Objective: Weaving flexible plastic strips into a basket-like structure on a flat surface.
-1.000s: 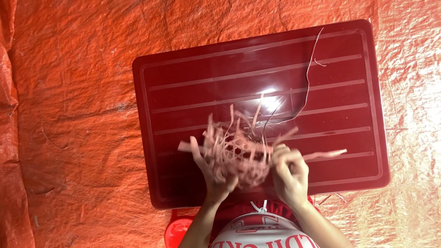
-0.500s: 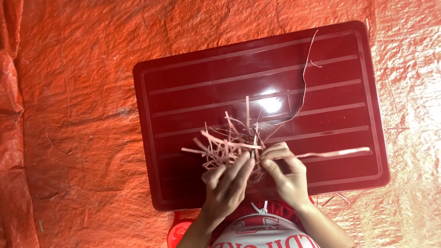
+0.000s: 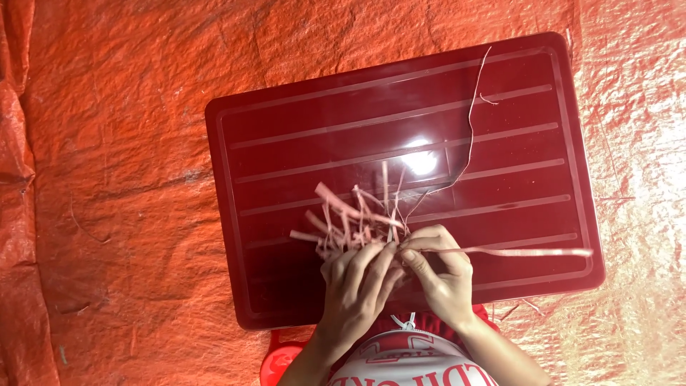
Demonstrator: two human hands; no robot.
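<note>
A bundle of thin pale strips fans out over a dark red ridged tray that lies on the floor. My left hand grips the base of the bundle, fingers curled over it. My right hand sits right beside it and pinches one long strip that runs out to the right across the tray. A thin thread-like strand curls up from the bundle toward the tray's far right corner.
An orange-red woven tarp covers the ground all around the tray, creased at the left edge. A red round object shows partly at the bottom, beside my white and red shirt.
The bundle has dropped lower and closed up in my left hand. My hands have come together, and the long strip in my right hand now stretches further right.
</note>
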